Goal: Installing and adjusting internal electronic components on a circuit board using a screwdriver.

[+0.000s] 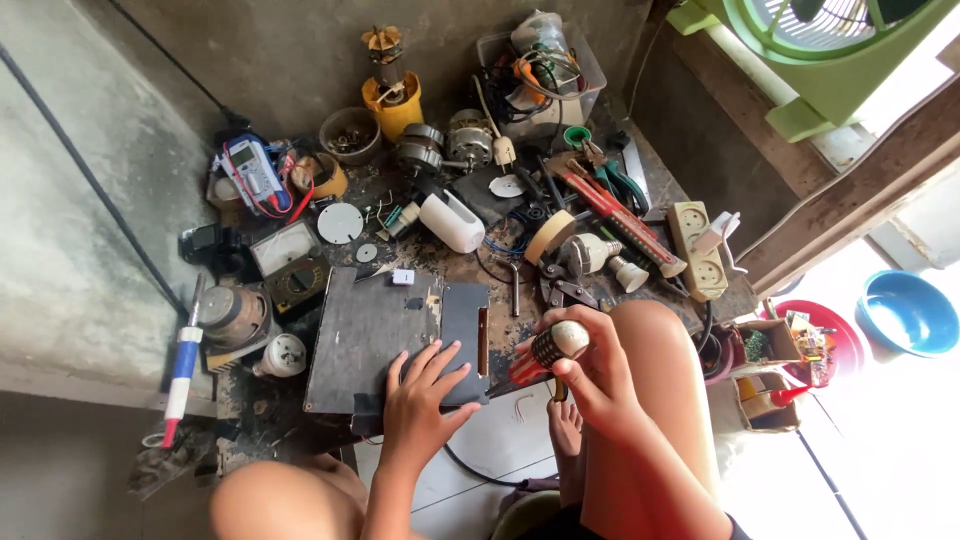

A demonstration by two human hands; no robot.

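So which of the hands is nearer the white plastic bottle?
Left. The left hand lies flat on the dark board below the white plastic bottle; the right hand, gripping a screwdriver, sits farther right.

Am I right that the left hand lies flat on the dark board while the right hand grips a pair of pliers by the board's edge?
Not quite. The head view shows the right hand gripping a screwdriver with a red-and-black striped handle, not pliers. The rest holds: the left hand lies flat on the dark board, and the tool is by the board's edge.
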